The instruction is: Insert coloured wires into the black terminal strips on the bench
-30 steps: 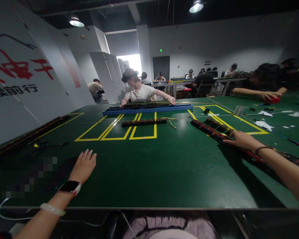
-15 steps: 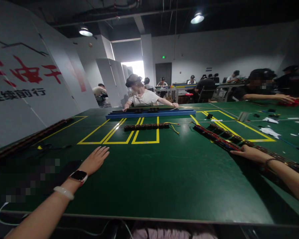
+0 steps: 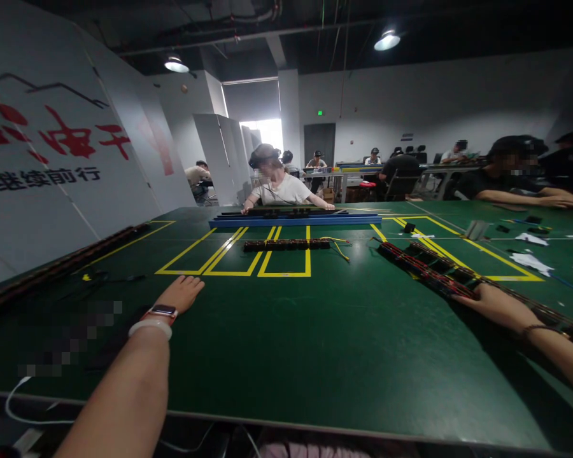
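right hand (image 3: 499, 307) closes over a red-wired strip (image 3: 420, 270)

from where i stand, the strip lies aslant on the right of the counter (image 3: 315, 356), close beside a second dark strip (image 3: 451, 264). the right hand curls around it, thumb on the near side; the fingertips are hidden. the left hand (image 3: 180, 292) is palm down with fingers loosely out, holding nothing; whether it touches the surface i cannot tell.

to handle this well, i'd grip the body rather than the wires, support so long a piece at two points, and watch for loose leads snagging on its neighbour.

the counter is green and slightly glossy, marked with yellow tape (image 3: 284, 275). a shorter strip (image 3: 286, 245) with yellow leads lies across the lines, and a blue rail (image 3: 296, 221) sits beyond, before a seated co-worker (image 3: 286, 187). paper scraps (image 3: 530, 262) litter the right. behind, the room is dim under hanging lamps (image 3: 386, 41).
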### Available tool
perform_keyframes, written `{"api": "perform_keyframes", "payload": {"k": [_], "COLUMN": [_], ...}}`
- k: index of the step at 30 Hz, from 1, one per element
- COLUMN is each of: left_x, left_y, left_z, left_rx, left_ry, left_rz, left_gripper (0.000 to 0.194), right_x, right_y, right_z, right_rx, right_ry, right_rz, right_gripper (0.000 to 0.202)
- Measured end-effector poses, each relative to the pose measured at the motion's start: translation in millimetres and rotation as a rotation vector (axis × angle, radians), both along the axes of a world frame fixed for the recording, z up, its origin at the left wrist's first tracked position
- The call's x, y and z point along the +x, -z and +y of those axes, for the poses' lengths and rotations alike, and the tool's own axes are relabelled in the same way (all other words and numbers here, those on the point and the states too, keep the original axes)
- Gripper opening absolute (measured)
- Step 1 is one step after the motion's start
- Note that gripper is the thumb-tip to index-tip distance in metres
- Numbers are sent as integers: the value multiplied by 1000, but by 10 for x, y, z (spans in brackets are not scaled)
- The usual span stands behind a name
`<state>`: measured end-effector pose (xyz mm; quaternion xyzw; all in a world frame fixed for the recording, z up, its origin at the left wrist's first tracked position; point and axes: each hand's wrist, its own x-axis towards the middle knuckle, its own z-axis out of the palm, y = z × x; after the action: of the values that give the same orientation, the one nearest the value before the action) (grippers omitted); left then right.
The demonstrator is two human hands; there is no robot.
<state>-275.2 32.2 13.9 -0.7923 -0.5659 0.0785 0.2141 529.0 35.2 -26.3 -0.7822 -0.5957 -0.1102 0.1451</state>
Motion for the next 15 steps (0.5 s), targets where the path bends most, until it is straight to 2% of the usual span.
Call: {"api": "perform_keyframes", "payload": {"k": [3, 6, 10, 13, 15], "left_x": [-50, -92, -73, 113, 353], "left_y": [-14, -8, -29, -115, -199], "left_z": [11, -5, 15, 141, 262], "left_rx": [2, -12, -46, -41, -60], "left_ry": [-8, -9, -10, 58, 164], "left_rz": [-32, 16, 23, 22, 85], "left_gripper": [33, 33, 34, 33, 33], "right_x": [-70, -145, -301, -518, -725], "right_y": [-87, -226, -472, -675, -803], "right_z": [-50, -106, -173, -182, -161], "right_rx": [-116, -91, -21, 21, 47], "right_ry": [-27, 35, 12, -44, -87], "right_rz": [27, -48, -146, -197, -216], "right_gripper": [42, 39, 38, 39, 41]}}
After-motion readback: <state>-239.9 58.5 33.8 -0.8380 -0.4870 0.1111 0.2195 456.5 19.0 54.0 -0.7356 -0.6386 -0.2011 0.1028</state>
